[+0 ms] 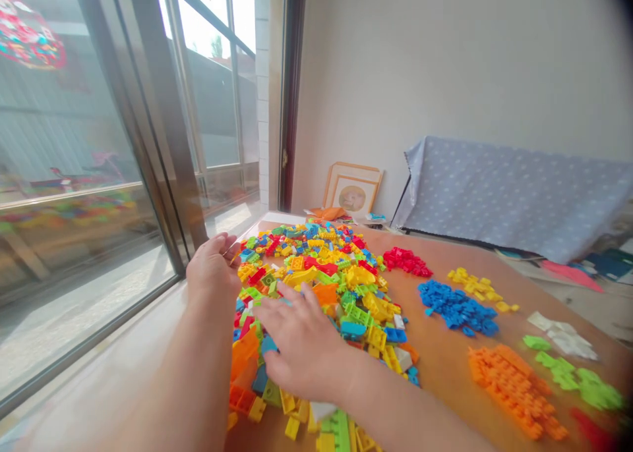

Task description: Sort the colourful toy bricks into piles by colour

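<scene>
My left hand (pixel 212 262) is at the left edge of a big mixed heap of plastic building bricks (pixel 316 267), beside the window. Its fingers are curled together; a thin bit of yellow shows at the fingertips, but what they hold is too small to make out. Over the near middle of the heap, my right hand (pixel 306 343) lies palm down with its fingers spread, touching or just above the bricks. Some bricks under it are hidden. Around it are a teal brick (pixel 353 331), a yellow brick (pixel 376 337) and an orange piece (pixel 325 294).
Sorted piles lie right on the brown table (pixel 425 379): red (pixel 407 262), blue (pixel 457 308), yellow (pixel 479 285), orange (pixel 514 386), white (pixel 564 335) and green (pixel 576 376). A window frame (pixel 148 109) borders the left. Behind stand a framed picture (pixel 352 195) and a dotted cloth (pixel 514 192).
</scene>
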Action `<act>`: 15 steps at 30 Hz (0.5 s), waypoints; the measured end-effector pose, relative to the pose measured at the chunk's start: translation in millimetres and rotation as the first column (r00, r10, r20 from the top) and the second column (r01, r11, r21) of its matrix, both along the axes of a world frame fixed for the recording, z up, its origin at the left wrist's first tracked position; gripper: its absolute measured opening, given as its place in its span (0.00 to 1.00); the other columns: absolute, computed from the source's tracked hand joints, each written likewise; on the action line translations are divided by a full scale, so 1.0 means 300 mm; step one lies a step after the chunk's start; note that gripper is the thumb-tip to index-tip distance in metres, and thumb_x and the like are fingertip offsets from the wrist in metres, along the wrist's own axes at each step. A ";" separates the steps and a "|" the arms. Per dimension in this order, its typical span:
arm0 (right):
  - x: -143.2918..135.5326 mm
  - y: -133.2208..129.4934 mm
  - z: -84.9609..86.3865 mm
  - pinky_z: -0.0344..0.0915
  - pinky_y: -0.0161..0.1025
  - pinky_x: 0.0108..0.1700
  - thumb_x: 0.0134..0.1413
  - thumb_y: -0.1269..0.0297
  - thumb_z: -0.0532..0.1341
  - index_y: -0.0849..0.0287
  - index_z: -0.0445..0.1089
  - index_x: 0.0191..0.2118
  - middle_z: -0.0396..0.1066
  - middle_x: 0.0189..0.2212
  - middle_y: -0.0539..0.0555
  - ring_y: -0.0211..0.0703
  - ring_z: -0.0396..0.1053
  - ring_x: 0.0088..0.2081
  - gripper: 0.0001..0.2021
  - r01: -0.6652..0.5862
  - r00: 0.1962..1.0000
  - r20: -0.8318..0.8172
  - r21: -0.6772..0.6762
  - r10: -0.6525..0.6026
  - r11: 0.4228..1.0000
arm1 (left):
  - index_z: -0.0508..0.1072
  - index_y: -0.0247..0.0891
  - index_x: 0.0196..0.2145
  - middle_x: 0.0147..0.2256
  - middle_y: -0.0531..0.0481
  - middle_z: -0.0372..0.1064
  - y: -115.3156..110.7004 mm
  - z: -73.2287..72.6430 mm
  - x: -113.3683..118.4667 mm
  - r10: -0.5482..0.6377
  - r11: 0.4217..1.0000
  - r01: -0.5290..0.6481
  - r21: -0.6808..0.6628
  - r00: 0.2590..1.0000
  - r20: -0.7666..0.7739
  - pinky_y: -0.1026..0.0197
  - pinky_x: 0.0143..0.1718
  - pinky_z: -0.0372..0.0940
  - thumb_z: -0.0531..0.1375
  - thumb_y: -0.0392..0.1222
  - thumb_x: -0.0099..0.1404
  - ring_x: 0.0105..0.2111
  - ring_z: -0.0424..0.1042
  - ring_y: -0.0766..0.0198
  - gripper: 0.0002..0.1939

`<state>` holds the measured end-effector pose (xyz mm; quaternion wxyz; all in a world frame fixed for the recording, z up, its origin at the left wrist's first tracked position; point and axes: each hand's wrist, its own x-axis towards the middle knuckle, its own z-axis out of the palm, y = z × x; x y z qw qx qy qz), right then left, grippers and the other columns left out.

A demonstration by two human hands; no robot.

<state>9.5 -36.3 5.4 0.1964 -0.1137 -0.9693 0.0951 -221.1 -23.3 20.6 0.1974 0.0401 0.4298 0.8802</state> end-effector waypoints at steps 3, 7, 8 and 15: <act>-0.065 -0.045 -0.002 0.41 0.71 0.71 0.60 0.60 0.61 0.60 0.63 0.65 0.67 0.63 0.60 0.62 0.50 0.70 0.28 -0.044 0.997 0.064 0.045 0.041 0.998 | 0.75 0.40 0.34 0.34 0.53 0.74 0.000 0.017 0.006 -0.019 1.000 0.019 -0.003 1.000 0.001 0.64 0.32 0.62 0.63 0.37 0.56 0.31 0.73 0.68 0.06; -0.107 -0.063 -0.022 0.44 0.72 0.69 0.62 0.58 0.61 0.60 0.71 0.54 0.77 0.50 0.59 0.61 0.63 0.60 0.18 -0.073 0.991 0.125 0.131 0.057 0.989 | 0.75 0.40 0.31 0.33 0.53 0.75 -0.006 0.040 0.006 -0.028 1.000 0.028 -0.005 0.999 0.030 0.65 0.30 0.63 0.62 0.34 0.55 0.32 0.73 0.67 0.05; -0.110 -0.062 -0.025 0.45 0.72 0.69 0.62 0.58 0.61 0.60 0.73 0.51 0.77 0.47 0.58 0.60 0.65 0.58 0.16 -0.079 0.989 0.134 0.147 0.059 0.986 | 0.75 0.40 0.31 0.34 0.52 0.75 -0.008 0.044 0.005 -0.026 1.000 0.026 -0.002 0.999 0.032 0.65 0.30 0.63 0.62 0.34 0.55 0.32 0.73 0.66 0.05; -0.061 0.013 -0.047 0.42 0.68 0.69 0.63 0.64 0.61 0.54 0.75 0.40 0.79 0.42 0.52 0.53 0.67 0.57 0.05 0.110 0.990 -0.095 0.026 -0.107 0.994 | 0.75 0.40 0.30 0.33 0.52 0.74 -0.039 0.068 0.003 0.013 0.996 -0.017 0.092 0.999 0.044 0.65 0.31 0.66 0.62 0.34 0.56 0.32 0.73 0.67 0.04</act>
